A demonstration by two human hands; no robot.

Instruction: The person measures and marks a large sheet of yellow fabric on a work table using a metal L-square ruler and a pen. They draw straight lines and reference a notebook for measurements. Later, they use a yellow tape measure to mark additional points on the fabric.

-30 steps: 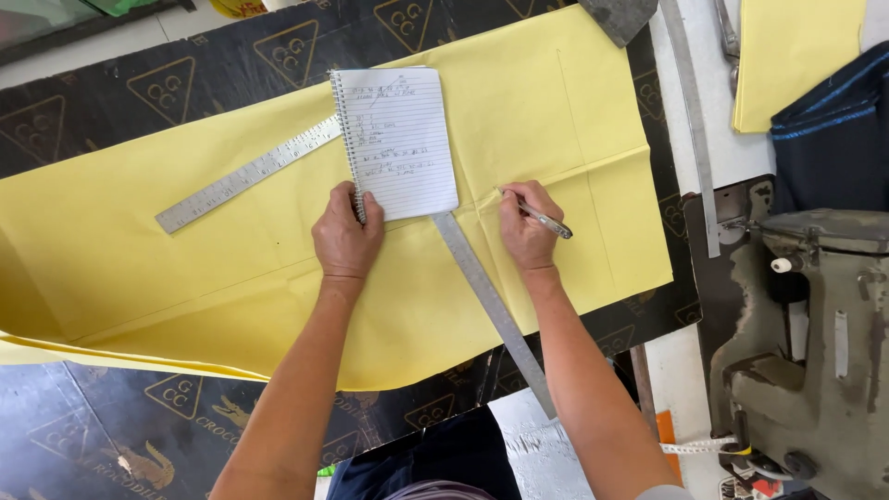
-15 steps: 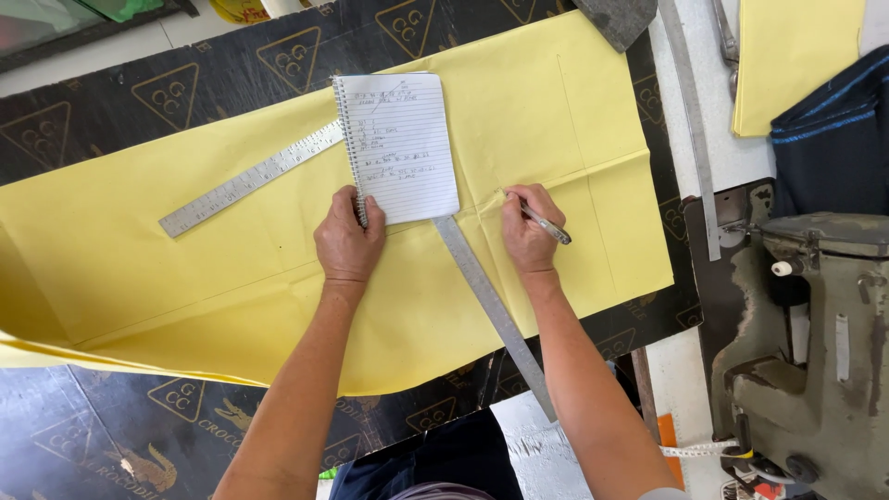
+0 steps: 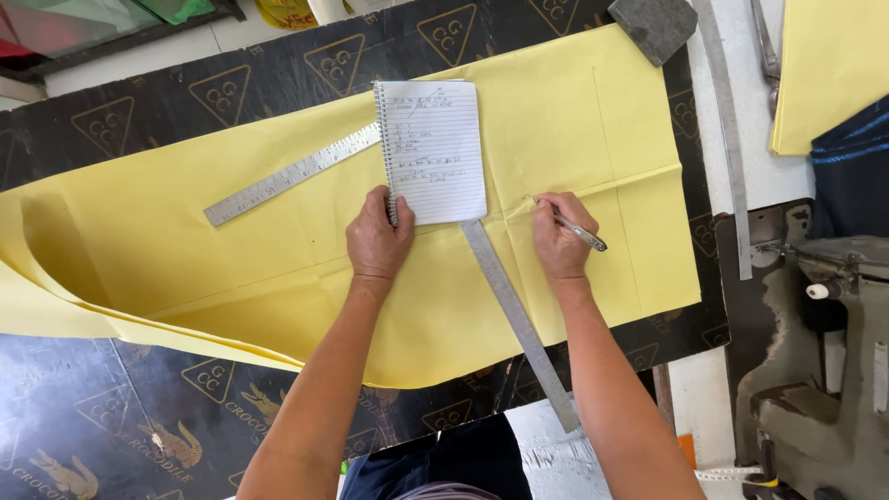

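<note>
A large sheet of yellow paper (image 3: 231, 268) lies spread over a black printed table cover (image 3: 83, 139). A metal L-shaped ruler (image 3: 287, 174) rests on the sheet, its second arm (image 3: 519, 324) running toward me. A spiral notebook (image 3: 433, 150) with handwritten lines lies over the ruler's corner. My left hand (image 3: 378, 239) presses flat on the notebook's lower left corner. My right hand (image 3: 558, 239) grips a pen (image 3: 582, 231) with its tip on the yellow paper, just right of the ruler.
A long metal straightedge (image 3: 727, 139) lies on the white surface at right. A grey block (image 3: 653, 26) sits at the paper's top edge. More yellow paper (image 3: 829, 69), dark blue fabric (image 3: 852, 176) and a sewing machine (image 3: 833, 361) stand at right.
Both hands hold nearly the same places; the right hand with the pen has edged slightly along the paper.
</note>
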